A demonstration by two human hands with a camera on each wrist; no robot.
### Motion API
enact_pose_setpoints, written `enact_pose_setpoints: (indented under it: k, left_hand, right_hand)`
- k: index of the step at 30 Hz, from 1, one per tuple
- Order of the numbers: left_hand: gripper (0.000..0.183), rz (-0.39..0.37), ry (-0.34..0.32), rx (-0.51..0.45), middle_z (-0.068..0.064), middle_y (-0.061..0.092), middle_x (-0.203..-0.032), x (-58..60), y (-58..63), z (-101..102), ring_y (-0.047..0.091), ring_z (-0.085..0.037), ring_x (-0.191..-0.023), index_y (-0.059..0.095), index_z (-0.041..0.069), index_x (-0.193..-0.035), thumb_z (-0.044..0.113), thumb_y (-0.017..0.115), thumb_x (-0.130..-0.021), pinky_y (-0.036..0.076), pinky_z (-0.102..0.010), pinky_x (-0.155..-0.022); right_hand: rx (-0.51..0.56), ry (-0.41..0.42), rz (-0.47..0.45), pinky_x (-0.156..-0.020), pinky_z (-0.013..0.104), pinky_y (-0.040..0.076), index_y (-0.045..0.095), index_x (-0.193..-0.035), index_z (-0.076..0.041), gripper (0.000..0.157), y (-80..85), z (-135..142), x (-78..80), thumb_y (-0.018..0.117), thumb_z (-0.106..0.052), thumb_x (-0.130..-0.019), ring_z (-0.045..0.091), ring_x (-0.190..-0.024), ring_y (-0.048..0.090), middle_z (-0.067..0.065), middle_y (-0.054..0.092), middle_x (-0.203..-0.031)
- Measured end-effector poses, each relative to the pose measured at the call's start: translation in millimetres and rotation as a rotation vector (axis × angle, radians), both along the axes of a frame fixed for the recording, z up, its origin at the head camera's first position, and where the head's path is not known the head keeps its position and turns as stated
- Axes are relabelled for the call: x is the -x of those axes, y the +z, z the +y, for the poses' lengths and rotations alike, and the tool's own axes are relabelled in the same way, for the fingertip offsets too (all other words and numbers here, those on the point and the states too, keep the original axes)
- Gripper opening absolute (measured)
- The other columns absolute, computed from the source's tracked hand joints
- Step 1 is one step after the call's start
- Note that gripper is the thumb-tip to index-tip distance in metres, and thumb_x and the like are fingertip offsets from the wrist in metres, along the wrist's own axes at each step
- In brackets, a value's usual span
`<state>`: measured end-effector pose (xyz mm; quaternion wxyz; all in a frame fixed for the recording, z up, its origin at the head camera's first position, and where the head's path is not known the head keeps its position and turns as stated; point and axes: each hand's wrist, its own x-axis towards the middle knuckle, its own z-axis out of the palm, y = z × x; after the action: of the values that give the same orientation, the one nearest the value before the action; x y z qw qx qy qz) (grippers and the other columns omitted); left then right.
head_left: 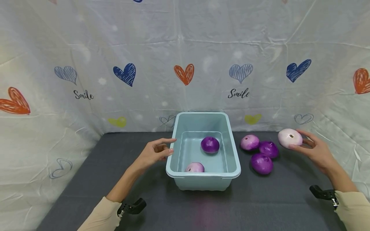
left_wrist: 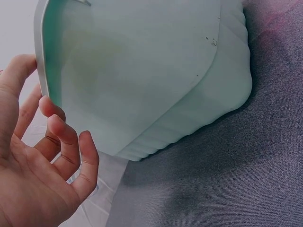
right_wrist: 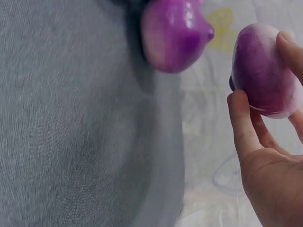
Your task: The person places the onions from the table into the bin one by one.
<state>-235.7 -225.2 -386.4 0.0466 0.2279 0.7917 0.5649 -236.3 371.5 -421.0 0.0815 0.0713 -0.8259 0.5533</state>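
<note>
In the head view my right hand (head_left: 319,152) pinches a pale purple-white onion (head_left: 290,138) between thumb and fingers, raised at the right of the table. The right wrist view shows the same onion (right_wrist: 262,71) with fingertips on its sides. My left hand (head_left: 153,154) holds the left rim of a light blue plastic basin (head_left: 202,184) with thumb and index finger; in the left wrist view the other fingers curl loosely outside the basin wall (left_wrist: 142,71). Inside the basin lie a dark purple onion (head_left: 210,145) and a paler onion (head_left: 195,167), the latter partly hidden by the near rim.
Right of the basin, a pinkish onion (head_left: 250,142) and two dark purple onions, one behind (head_left: 268,149) and one nearer (head_left: 261,163), sit close together. Dark grey cloth (head_left: 185,210) covers the table. A white curtain (head_left: 156,96) printed with hearts hangs behind.
</note>
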Motion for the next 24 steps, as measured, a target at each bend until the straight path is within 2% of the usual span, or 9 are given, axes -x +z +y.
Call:
enact_pose_setpoints:
  k: [5, 8, 15, 24]
  left_hand:
    - [0.044, 0.007, 0.001, 0.0, -0.018, 0.06, -0.087, -0.3, 0.3, 0, 0.051, -0.02, -0.066, 0.06, 0.01, -0.143, 0.015, 0.068, -0.1, 0.048, -0.033, -0.067]
    - [0.044, 0.007, 0.002, 0.0, -0.018, 0.06, -0.087, -0.2, -0.2, 0, 0.051, -0.02, -0.066, 0.06, 0.009, -0.143, 0.015, 0.068, -0.1, 0.048, -0.033, -0.067]
    - [0.044, 0.003, -0.002, -0.014, -0.019, 0.06, -0.087, -0.1, -1.4, 0, 0.051, -0.019, -0.065, 0.06, 0.008, -0.143, 0.013, 0.068, -0.1, 0.048, -0.033, -0.067]
    - [0.044, -0.004, 0.002, -0.008, -0.016, 0.061, -0.089, 0.3, -1.0, -1, 0.052, -0.019, -0.066, 0.06, 0.01, -0.143, 0.015, 0.069, -0.1, 0.048, -0.034, -0.067]
  right_hand:
    - [0.001, 0.044, 0.031, -0.079, 0.016, 0.049, 0.046, -0.154, -0.014, 0.069, 4.3, -15, 0.9, 0.075, -0.003, -0.093, -0.003, -0.11, 0.055, -0.011, 0.051, -0.131]
    - [-0.003, 0.084, 0.034, -0.08, 0.018, 0.05, 0.046, -0.154, -0.013, 0.068, 7.2, -26, 1.1, 0.075, -0.002, -0.093, 0.0, -0.11, 0.057, -0.011, 0.054, -0.129]
    - [0.013, 0.16, 0.031, -0.082, 0.023, 0.052, 0.044, -0.155, -0.015, 0.069, 15.9, -46, 2.5, 0.074, -0.004, -0.094, 0.009, -0.112, 0.058, 0.004, 0.053, -0.132]
    - [0.049, 0.199, -0.001, -0.085, 0.026, 0.052, 0.044, -0.155, -0.015, 0.069, 28.1, -68, 3.9, 0.076, -0.006, -0.094, 0.011, -0.117, 0.058, 0.01, 0.049, -0.138]
